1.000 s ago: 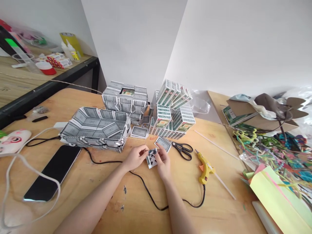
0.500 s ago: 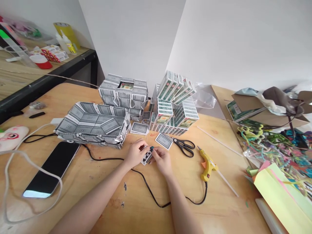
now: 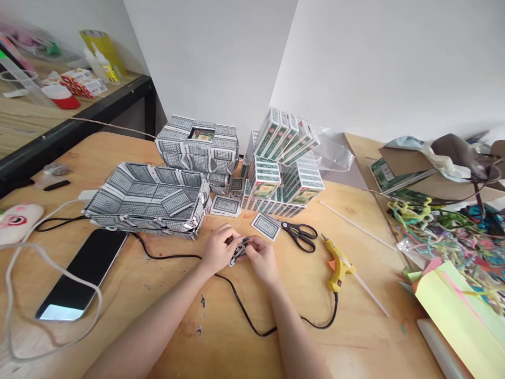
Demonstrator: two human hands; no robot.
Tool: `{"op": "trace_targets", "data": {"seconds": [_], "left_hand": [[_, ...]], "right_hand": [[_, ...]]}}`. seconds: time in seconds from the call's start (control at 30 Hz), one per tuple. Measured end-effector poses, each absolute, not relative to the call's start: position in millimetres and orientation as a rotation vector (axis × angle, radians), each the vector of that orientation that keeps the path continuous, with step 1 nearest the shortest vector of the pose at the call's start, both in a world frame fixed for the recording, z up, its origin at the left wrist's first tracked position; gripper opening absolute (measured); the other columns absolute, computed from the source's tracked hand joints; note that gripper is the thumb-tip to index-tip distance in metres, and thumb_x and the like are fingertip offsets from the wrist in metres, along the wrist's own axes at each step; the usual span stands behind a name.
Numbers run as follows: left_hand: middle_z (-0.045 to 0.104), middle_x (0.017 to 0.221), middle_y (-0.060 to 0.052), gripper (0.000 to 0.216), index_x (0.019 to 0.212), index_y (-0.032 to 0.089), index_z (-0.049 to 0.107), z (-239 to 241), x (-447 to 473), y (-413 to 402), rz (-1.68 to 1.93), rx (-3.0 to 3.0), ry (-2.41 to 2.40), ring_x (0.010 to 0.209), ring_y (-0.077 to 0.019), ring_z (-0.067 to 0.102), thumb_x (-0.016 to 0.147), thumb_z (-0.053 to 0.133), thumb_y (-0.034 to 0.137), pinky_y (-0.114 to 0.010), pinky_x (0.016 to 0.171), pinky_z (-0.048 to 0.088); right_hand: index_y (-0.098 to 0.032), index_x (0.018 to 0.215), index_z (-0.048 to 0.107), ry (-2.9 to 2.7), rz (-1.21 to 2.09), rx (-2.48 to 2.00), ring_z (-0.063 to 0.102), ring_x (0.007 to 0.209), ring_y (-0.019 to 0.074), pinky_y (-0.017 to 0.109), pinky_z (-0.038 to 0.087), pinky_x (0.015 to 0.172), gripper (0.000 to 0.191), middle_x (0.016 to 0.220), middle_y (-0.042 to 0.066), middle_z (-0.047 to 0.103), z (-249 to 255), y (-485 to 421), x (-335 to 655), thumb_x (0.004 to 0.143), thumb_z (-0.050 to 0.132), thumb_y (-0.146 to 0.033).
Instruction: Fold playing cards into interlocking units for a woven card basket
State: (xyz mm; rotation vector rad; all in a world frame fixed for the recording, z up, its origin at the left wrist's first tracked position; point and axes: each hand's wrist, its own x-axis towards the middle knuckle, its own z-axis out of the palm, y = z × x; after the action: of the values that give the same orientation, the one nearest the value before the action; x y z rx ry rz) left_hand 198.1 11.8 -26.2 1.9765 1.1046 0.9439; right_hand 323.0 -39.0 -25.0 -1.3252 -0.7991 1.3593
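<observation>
Small white playing card with black pips [image 3: 236,253] sits between both hands just above the wooden tabletop [image 3: 221,337]. The left hand [image 3: 218,248] and the right hand [image 3: 263,256] have fingertips closed tight on its opposite edges.

The playing card [image 3: 237,252] is small, with a white face that carries black pips. It is pinched between my left hand [image 3: 218,248] and my right hand [image 3: 260,257], and the fingertips of both meet on it. My fingers cover most of it, so only a narrow strip of the face shows. It appears bent or folded, but the exact fold cannot be made out. Position: left of the scissors [image 3: 300,235], near them but apart, and slightly nearer to me
</observation>
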Motion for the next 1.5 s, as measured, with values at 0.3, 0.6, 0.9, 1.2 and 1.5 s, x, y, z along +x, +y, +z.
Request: {"op": "trace_targets", "data": {"seconds": [0.3,0.6,0.9,1.2,1.5], "left_hand": [[0.056,0.061,0.001,0.017,0.062,0.015,0.057,-32,199,14,0.944,1.843,1.158,0.058,-0.0103,0.052,0.076,0.056,0.025,-0.02,0.055,0.039],[0.068,0.074,-0.001,0.011,0.077,0.017,0.064,-31,198,12,1.0,1.786,1.113,0.065,-0.0114,0.061,0.077,0.057,0.025,-0.02,0.06,0.048],[0.071,0.086,-0.001,0.015,0.086,0.02,0.065,-20,197,0,1.314,2.158,0.821,0.078,-0.0123,0.066,0.075,0.058,0.012,-0.023,0.074,0.053],[0.071,0.076,0.0,0.022,0.092,0.021,0.064,-22,197,-5,1.195,2.275,0.963,0.061,-0.0108,0.065,0.076,0.051,0.014,-0.02,0.062,0.05],[0.07,0.074,0.0,0.03,0.099,0.021,0.063,-29,191,-2,1.019,2.276,0.96,0.058,-0.0104,0.062,0.075,0.046,0.013,-0.021,0.064,0.049]], "right_hand": [[-0.018,0.085,0.065,-0.758,1.536,-1.156,0.066,0.07,0.0192,0.034,0.056,0.065,0.021,0.079,0.002,0.068,-21,-47,336,0.067,0.054,-0.022],[-0.017,0.083,0.063,-0.812,1.244,-1.22,0.066,0.076,0.0195,0.037,0.055,0.075,0.018,0.083,0.004,0.069,-33,-48,331,0.074,0.059,-0.033],[-0.021,0.091,0.059,-1.287,0.345,-1.499,0.065,0.085,0.0157,0.028,0.053,0.076,0.019,0.095,0.004,0.068,-38,-61,329,0.084,0.042,-0.019],[-0.022,0.088,0.06,-1.234,0.375,-1.581,0.065,0.081,0.0162,0.028,0.052,0.074,0.019,0.093,0.003,0.069,-33,-61,328,0.085,0.041,-0.022],[-0.023,0.086,0.062,-1.115,0.495,-1.572,0.064,0.083,0.0188,0.032,0.049,0.076,0.017,0.093,0.004,0.069,-37,-59,330,0.082,0.046,-0.027]]}}
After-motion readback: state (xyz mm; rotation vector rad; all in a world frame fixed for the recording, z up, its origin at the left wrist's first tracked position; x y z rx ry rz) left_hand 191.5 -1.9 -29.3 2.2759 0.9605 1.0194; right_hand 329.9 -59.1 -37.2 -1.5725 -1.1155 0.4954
